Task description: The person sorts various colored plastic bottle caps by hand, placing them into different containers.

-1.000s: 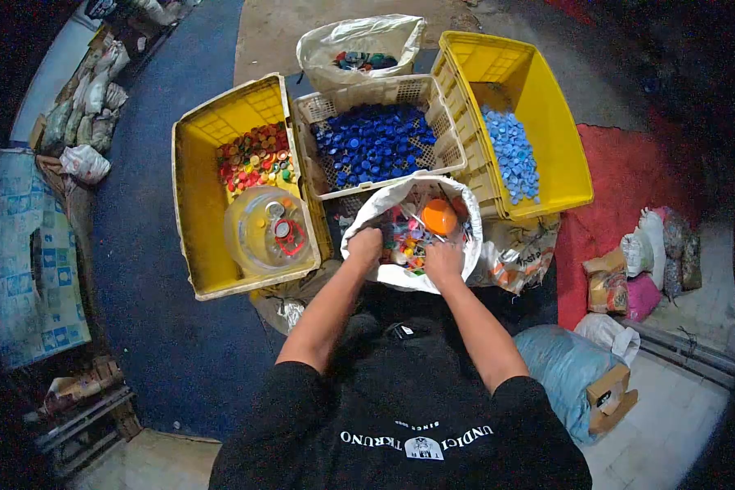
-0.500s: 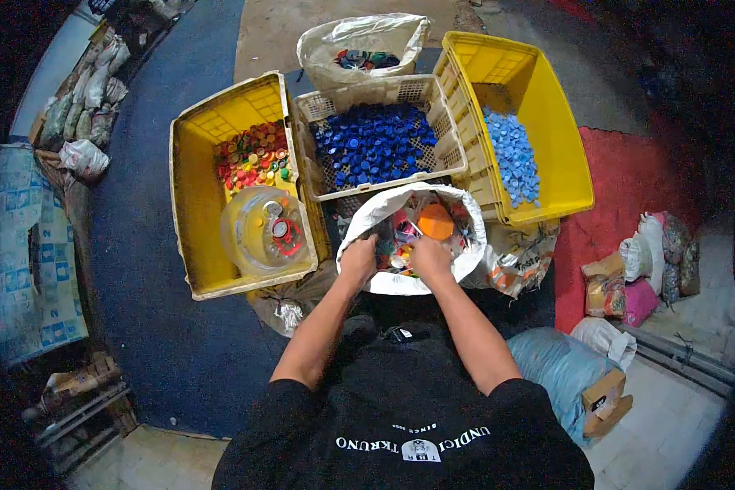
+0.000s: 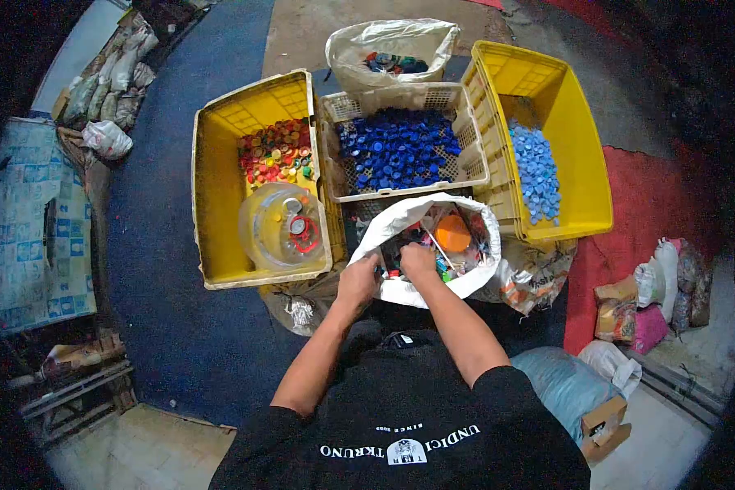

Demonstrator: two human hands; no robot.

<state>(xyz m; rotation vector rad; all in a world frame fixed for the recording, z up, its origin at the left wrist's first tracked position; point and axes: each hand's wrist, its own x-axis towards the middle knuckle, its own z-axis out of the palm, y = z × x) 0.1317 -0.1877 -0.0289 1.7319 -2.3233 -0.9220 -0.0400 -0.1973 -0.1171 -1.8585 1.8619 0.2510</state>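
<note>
A white woven sack [image 3: 488, 273] with a rolled rim stands open in front of me, holding mixed plastic bits and an orange round lid [image 3: 452, 233]. My left hand [image 3: 359, 279] is closed on the sack's left rim. Inside the mouth, my right hand [image 3: 418, 261] reaches down among the pieces, fingers curled; whatever lies in them is hidden. Just beyond the sack, a white perforated crate [image 3: 408, 194] holds dark blue bottle caps [image 3: 396, 151].
At left, a yellow bin [image 3: 220, 204] contains red and yellow caps [image 3: 276, 151] and a clear plastic container [image 3: 261, 233]. Another yellow bin [image 3: 584, 180], at right, has light blue caps [image 3: 535, 171]. A white sack [image 3: 343, 69] stands behind the crate. Filled bags [image 3: 559, 380] lie to my right.
The view has shifted, so the bins and sack appear farther right. My right hand has moved a little left within the sack, toward my left hand, which stays at the rim.
</note>
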